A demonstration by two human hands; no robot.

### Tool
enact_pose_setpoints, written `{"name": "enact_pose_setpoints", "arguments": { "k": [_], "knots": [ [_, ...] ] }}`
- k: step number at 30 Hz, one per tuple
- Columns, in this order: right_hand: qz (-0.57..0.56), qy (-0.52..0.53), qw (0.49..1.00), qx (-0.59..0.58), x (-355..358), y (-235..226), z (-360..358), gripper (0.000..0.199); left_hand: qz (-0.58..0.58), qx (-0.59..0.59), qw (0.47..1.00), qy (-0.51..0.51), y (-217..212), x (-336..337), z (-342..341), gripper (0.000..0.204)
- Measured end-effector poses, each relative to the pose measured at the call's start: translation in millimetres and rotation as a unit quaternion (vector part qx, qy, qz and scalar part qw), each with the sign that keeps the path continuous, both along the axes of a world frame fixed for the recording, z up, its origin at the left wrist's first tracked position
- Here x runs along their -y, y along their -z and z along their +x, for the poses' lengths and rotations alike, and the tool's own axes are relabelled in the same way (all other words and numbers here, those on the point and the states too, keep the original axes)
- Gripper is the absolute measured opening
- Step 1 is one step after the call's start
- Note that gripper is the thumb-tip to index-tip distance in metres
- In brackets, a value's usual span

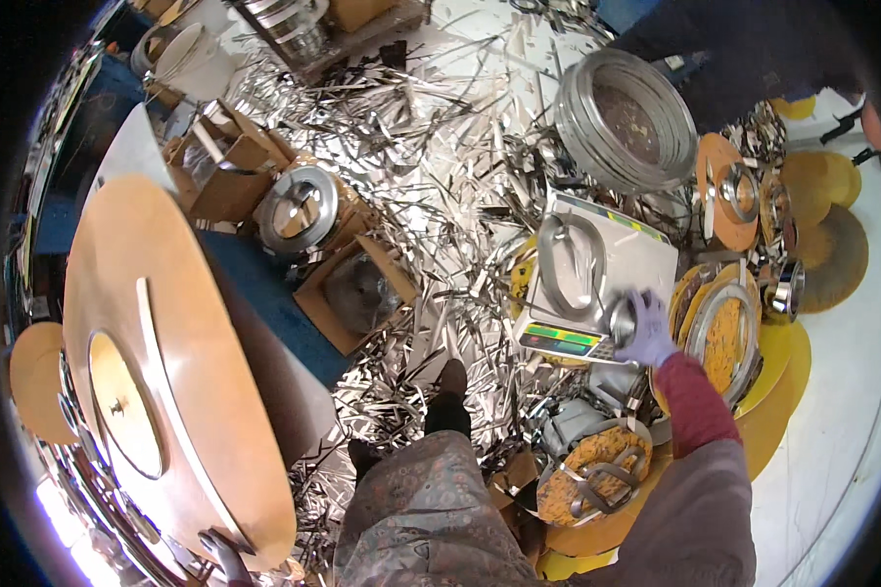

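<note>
Metal ring roll (620, 318) at near right corner of weighing scale (597, 284) | gripped upright by gloved right hand (646, 333), fingers closed | left hand (227, 556) far left-low, grasp unclear, on large disc (166, 362) rim

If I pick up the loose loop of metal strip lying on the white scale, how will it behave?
The metal strip loop looks thin and open, so it is probably light and would flex or spring. Its shiny surface may be slippery, and the cut edges could be sharp. Lying flat on the scale, it seems unlikely to roll.
</note>
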State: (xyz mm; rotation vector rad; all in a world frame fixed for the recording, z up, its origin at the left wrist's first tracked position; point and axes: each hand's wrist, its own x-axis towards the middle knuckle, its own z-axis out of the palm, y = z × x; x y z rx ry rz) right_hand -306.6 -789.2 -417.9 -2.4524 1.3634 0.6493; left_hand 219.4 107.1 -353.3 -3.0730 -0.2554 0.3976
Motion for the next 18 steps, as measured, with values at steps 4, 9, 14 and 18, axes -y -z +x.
{"name": "enact_pose_setpoints", "arguments": {
  "k": [4, 9, 14, 18],
  "knots": [
    [0.183, 0.137, 0.967, 0.116, -98.7, -1.0, -30.5, 0.127, -0.059, 0.009, 0.996, -0.062, -30.0, 89.8, -28.9, 0.067],
    [0.414, 0.049, 0.875, 0.248, -255.2, -73.9, 45.7, 0.114, -0.171, 0.082, 0.982, -0.002, -93.6, 143.9, -59.3, 0.049],
    [0.462, -0.204, 0.801, 0.323, -374.1, -199.4, 262.4, 0.11, -0.373, 0.172, 0.906, 0.104, -154.4, 171.0, -57.9, 0.046],
    [0.429, -0.402, 0.719, 0.37, -513.4, -288.8, 409.4, 0.106, -0.558, 0.177, 0.811, 0.015, -166.2, 68.7, -33.6, 0.045]
  ]
}}
